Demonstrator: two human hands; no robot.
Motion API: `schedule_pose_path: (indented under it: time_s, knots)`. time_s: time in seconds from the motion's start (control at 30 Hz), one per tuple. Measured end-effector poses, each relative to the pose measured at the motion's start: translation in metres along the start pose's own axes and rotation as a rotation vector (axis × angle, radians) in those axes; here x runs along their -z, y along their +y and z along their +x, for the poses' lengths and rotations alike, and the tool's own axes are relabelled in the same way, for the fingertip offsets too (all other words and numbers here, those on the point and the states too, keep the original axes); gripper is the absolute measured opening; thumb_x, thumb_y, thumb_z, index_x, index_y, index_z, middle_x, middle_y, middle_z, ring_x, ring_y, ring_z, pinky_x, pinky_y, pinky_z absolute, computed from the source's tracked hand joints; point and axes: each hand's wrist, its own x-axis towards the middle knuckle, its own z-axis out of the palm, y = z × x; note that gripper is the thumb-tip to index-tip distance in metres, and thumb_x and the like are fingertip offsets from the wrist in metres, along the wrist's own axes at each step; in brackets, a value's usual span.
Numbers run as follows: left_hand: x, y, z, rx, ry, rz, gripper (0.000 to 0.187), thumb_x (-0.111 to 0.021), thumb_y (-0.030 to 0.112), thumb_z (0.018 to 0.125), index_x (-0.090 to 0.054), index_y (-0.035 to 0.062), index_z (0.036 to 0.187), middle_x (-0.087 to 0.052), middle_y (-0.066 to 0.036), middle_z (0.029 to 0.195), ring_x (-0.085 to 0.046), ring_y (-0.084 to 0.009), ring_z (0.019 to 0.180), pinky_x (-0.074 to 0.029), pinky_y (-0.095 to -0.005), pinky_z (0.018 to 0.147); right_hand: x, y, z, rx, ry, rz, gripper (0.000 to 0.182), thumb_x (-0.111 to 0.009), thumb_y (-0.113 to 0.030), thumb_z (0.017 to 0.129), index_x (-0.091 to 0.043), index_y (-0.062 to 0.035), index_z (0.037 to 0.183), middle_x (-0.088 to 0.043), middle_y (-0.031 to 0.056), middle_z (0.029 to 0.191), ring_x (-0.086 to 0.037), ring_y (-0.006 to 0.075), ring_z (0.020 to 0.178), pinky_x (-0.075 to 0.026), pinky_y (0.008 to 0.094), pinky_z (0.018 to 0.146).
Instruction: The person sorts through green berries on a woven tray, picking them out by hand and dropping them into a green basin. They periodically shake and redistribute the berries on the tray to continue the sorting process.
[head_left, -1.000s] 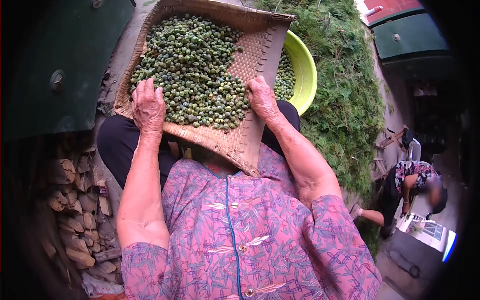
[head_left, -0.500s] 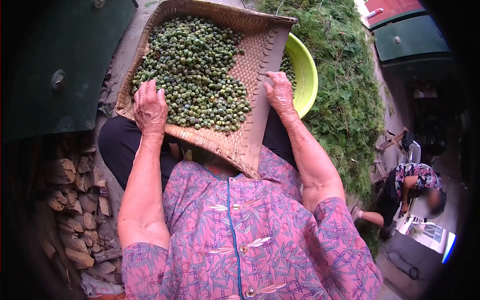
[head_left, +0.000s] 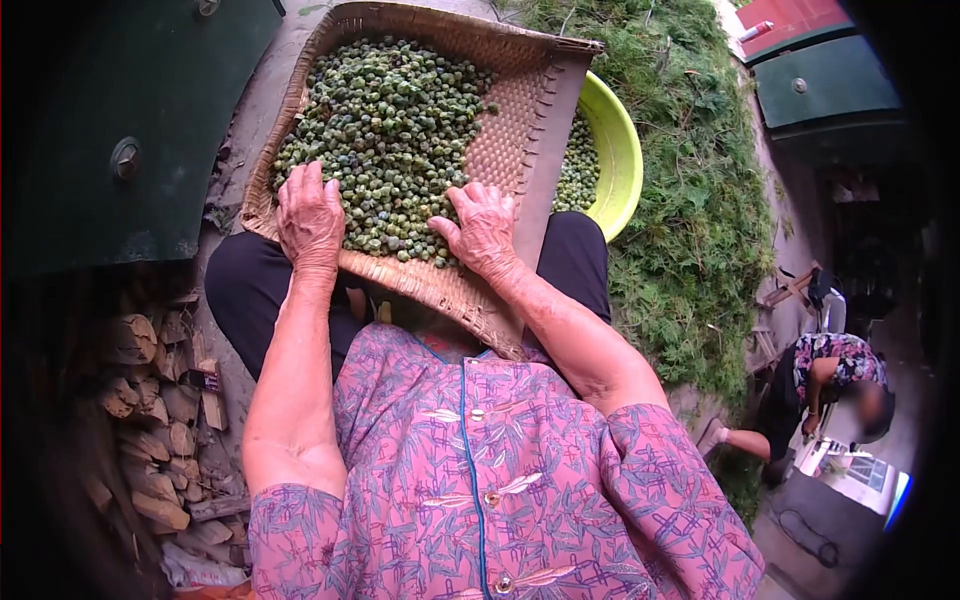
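A flat woven basket (head_left: 505,150) with a wide wooden lip lies across my lap, tilted in view. It holds a heap of small round green fruits (head_left: 390,130), some of them darker. My left hand (head_left: 312,218) rests at the basket's near left side, fingers laid over the edge of the heap. Inside the basket, my right hand (head_left: 482,226) touches the near right edge of the heap, its fingers spread and thumb apart. Partly hidden behind the lip, a yellow-green basin (head_left: 622,150) holds more of the same fruits.
Cut green branches (head_left: 690,200) cover the ground to the right. Split firewood (head_left: 160,440) is stacked at lower left, below a dark green panel (head_left: 120,130). At far right, another person (head_left: 830,385) bends over a pale object.
My right hand has moved left from the wooden lip onto the fruits in the basket. My left hand stays at its side. The whole view has shifted slightly right.
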Motion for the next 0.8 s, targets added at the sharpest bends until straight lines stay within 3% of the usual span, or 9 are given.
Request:
schedule_pose_path:
  time_s: [0.13, 0.2, 0.37, 0.4, 0.47, 0.5, 0.6, 0.63, 0.8]
  knots:
    - [0.000, 0.001, 0.000, 0.001, -0.003, -0.004, 0.034, -0.062, 0.022, 0.084, -0.057, 0.0084, 0.115, -0.057, -0.009, 0.118, -0.054, -0.0277, 0.109, -0.046, -0.0401, 0.089, -0.004, -0.013, -0.015, 0.053, 0.037, 0.147, 0.042, -0.069, -0.035, 0.075, -0.056, -0.0101, 0.106, -0.052, 0.0085, 0.093, -0.051, 0.0279, 0.088, -0.039, 0.0416, 0.076]
    - [0.001, 0.001, -0.001, -0.001, -0.004, -0.003, 0.034, -0.062, 0.022, 0.084, -0.058, 0.0084, 0.115, -0.057, -0.009, 0.118, -0.054, -0.0277, 0.109, -0.046, -0.0402, 0.089, -0.006, -0.021, -0.020, 0.118, -0.074, 0.129, 0.034, -0.067, -0.026, 0.078, -0.055, -0.0093, 0.104, -0.054, 0.0103, 0.096, -0.055, 0.0286, 0.090, -0.047, 0.0402, 0.073]
    - [0.001, 0.001, -0.001, -0.013, 0.024, -0.019, 0.033, -0.062, 0.021, 0.083, -0.058, 0.0079, 0.114, -0.057, -0.009, 0.117, -0.054, -0.0282, 0.107, -0.046, -0.0395, 0.088, -0.016, -0.013, -0.010, -0.028, -0.088, 0.431, 0.019, -0.065, -0.017, 0.078, -0.060, -0.0053, 0.093, -0.053, 0.0141, 0.089, -0.057, 0.0310, 0.086, -0.048, 0.0408, 0.073]
    - [0.002, 0.002, -0.001, -0.014, 0.024, -0.019, 0.033, -0.062, 0.021, 0.083, -0.058, 0.0079, 0.114, -0.057, -0.009, 0.117, -0.054, -0.0282, 0.107, -0.046, -0.0395, 0.088, -0.015, -0.010, -0.003, -0.007, 0.084, 0.474, 0.016, -0.066, -0.016, 0.079, -0.063, -0.0036, 0.088, -0.058, 0.0106, 0.082, -0.060, 0.0250, 0.075, -0.049, 0.0363, 0.065]
    - [0.004, 0.003, 0.000, -0.012, 0.017, -0.011, 0.034, -0.062, 0.021, 0.083, -0.058, 0.0073, 0.114, -0.057, -0.010, 0.116, -0.054, -0.0285, 0.107, -0.046, -0.0391, 0.089, -0.007, 0.003, 0.003, -0.574, -0.155, 1.065, 0.014, -0.067, -0.018, 0.082, -0.064, -0.0046, 0.084, -0.059, 0.0032, 0.074, -0.058, 0.0155, 0.064, -0.046, 0.0299, 0.054]
    - [0.004, 0.002, -0.001, -0.013, 0.016, -0.011, 0.034, -0.062, 0.021, 0.083, -0.058, 0.0073, 0.114, -0.057, -0.010, 0.116, -0.054, -0.0285, 0.107, -0.046, -0.0391, 0.089, 0.008, 0.007, 0.008, -0.803, -0.224, 1.391, 0.015, -0.065, -0.021, 0.087, -0.060, -0.0075, 0.093, -0.059, 0.0003, 0.071, -0.052, 0.0074, 0.050, -0.039, 0.0224, 0.041]
    - [0.002, 0.001, 0.000, -0.025, 0.015, -0.024, 0.034, -0.063, 0.020, 0.083, -0.057, 0.0068, 0.114, -0.057, -0.010, 0.117, -0.054, -0.0284, 0.108, -0.046, -0.0394, 0.090, 0.008, 0.043, 0.008, -0.866, -0.201, 1.874, 0.019, -0.058, -0.022, 0.090, -0.057, -0.0059, 0.101, -0.062, 0.0041, 0.082, -0.058, 0.0123, 0.064, -0.043, 0.0228, 0.045]
    - [0.001, 0.001, 0.000, -0.018, 0.012, -0.023, 0.034, -0.063, 0.019, 0.083, -0.057, 0.0067, 0.114, -0.057, -0.010, 0.117, -0.054, -0.0285, 0.108, -0.046, -0.0394, 0.090, 0.011, 0.049, 0.007, -0.878, -0.196, 1.917, 0.020, -0.053, -0.023, 0.092, -0.057, -0.0059, 0.103, -0.064, 0.0084, 0.092, -0.063, 0.0180, 0.076, -0.049, 0.0267, 0.051]
    - [0.003, 0.003, 0.000, 0.004, 0.002, -0.022, 0.033, -0.063, 0.019, 0.083, -0.058, 0.0080, 0.114, -0.057, -0.009, 0.117, -0.054, -0.0287, 0.108, -0.046, -0.0393, 0.089, 0.027, 0.065, 0.006, -0.950, -0.122, 1.986, 0.034, -0.047, -0.032, 0.096, -0.055, -0.0046, 0.114, -0.062, 0.0143, 0.106, -0.064, 0.0283, 0.096, -0.054, 0.0325, 0.064]
